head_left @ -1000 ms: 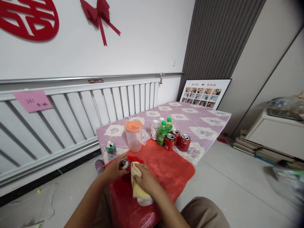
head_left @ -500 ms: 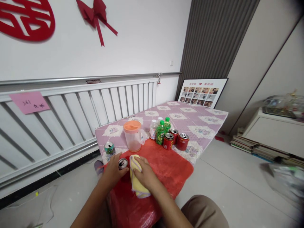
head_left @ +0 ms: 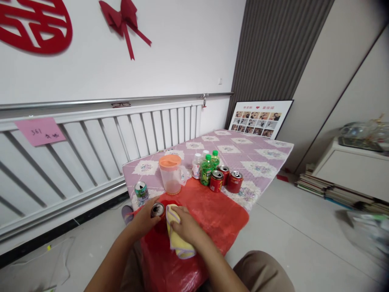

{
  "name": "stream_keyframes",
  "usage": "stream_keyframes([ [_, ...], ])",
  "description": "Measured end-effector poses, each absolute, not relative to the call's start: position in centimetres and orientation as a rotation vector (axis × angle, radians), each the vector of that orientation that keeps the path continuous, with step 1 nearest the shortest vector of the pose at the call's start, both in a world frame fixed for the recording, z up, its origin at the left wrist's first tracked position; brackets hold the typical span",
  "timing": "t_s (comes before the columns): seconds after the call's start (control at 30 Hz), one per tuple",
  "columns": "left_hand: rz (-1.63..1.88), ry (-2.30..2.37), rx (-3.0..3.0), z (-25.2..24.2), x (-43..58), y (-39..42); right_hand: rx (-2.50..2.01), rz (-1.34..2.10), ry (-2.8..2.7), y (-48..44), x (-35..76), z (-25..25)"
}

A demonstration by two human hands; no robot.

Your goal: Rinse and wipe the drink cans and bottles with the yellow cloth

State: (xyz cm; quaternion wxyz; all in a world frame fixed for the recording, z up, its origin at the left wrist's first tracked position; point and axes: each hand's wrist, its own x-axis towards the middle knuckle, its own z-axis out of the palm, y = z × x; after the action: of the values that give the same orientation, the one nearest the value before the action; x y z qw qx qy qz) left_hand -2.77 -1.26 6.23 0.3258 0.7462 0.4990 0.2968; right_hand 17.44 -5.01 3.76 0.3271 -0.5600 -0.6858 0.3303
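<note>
My left hand (head_left: pixel 146 219) is wrapped round the side of an opened red drink can (head_left: pixel 158 210), which stands upright on a red plastic sheet (head_left: pixel 212 215). In my right hand (head_left: pixel 185 225) is a folded yellow cloth (head_left: pixel 179 242) with a pale purple edge. The cloth's upper end is right beside the can; whether it touches the can is hard to tell. Past my left fingers stands an opened green-blue can (head_left: pixel 141 192). Behind the cloth is a clear plastic pitcher (head_left: pixel 170 180) with an orange lid.
Green drink bottles (head_left: pixel 206 170), a white-capped bottle (head_left: pixel 196 166) and red cans (head_left: pixel 235 181) cluster right of the pitcher. A purple patterned tablecloth (head_left: pixel 227 149) covers the table. A white radiator (head_left: pixel 103 142) runs along its left side. A photo board (head_left: pixel 258 118) leans at the far end.
My right hand and the cloth have moved slightly down toward me along the can's side. My left fingers lie closer round the can. The other things stay put.
</note>
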Motion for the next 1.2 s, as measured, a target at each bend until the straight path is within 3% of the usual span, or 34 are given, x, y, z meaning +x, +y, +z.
stream_keyframes([
  [0.17, 0.780, 1.291, 1.971, 6.1, -2.8, -1.1, -1.439, 0.828, -1.766, -4.2, 17.0, 5.0],
  [0.53, 0.710, 1.250, 2.064, 7.3, -2.8, -1.5, -1.525, 0.935, -1.784, -5.4, 17.4, 2.1],
  [0.8, 0.859, 1.625, 2.103, 4.6, -1.5, -1.9, -1.492, 0.891, -1.760, -5.4, 17.3, 3.2],
  [1.2, 0.808, 1.333, 1.981, 5.7, -2.6, -1.5, -1.498, 0.900, -1.744, -4.9, 16.8, 3.3],
])
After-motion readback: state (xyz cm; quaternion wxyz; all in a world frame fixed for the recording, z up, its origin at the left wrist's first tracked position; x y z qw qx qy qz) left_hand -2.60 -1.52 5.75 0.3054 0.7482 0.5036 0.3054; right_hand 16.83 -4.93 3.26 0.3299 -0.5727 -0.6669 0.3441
